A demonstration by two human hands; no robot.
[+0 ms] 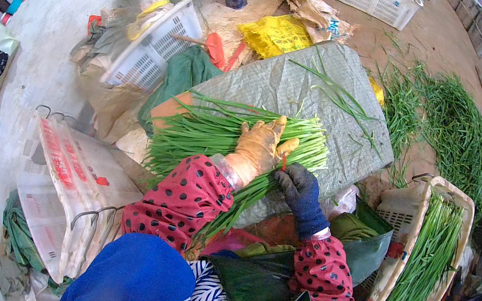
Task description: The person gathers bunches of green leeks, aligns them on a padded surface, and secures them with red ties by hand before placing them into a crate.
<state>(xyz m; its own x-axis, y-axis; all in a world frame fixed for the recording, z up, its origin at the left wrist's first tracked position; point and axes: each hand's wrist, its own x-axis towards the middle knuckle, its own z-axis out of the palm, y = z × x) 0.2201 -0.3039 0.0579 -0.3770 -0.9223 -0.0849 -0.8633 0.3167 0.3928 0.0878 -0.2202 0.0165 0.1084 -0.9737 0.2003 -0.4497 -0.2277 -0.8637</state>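
Note:
A large spread of garlic chives (207,129) lies on a low work surface wrapped in grey woven plastic sheet (270,80), with pale cut ends to the right. My left hand (263,144), in an orange rubber glove, rests across the stalks with thumb and fingers apart. Beside it, my right hand (299,185), in a dark blue knit glove, pinches a short red tie (284,162) at the edge of the stalks. More chives (232,210) trail below my left wrist toward my lap. Whether the tie encircles any stalks is hidden.
At right stands a plastic crate (450,186) of chives, with loose green trimmings (459,131) on the floor beyond. Stacked white crates (71,190) stand left. Another crate (159,40) holding bags and a yellow sack (277,34) lie past the work surface.

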